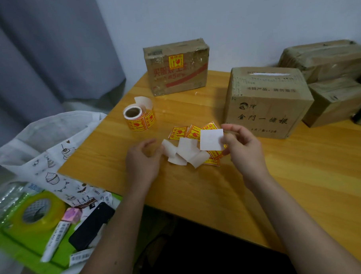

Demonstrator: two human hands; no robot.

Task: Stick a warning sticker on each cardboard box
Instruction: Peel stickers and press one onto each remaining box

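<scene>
My right hand pinches a square sticker by its right edge, white back facing me, above a loose pile of yellow-red warning stickers and white backing papers on the wooden table. My left hand hovers left of the pile with fingers loosely curled, holding nothing. A sticker roll stands further left. At the back, a taped cardboard box bears a warning sticker. A larger box stands just behind my right hand.
More taped boxes and a smaller one crowd the table's right rear. Left of the table lie a printed white bag, a tape roll, a black phone and a marker on green packaging.
</scene>
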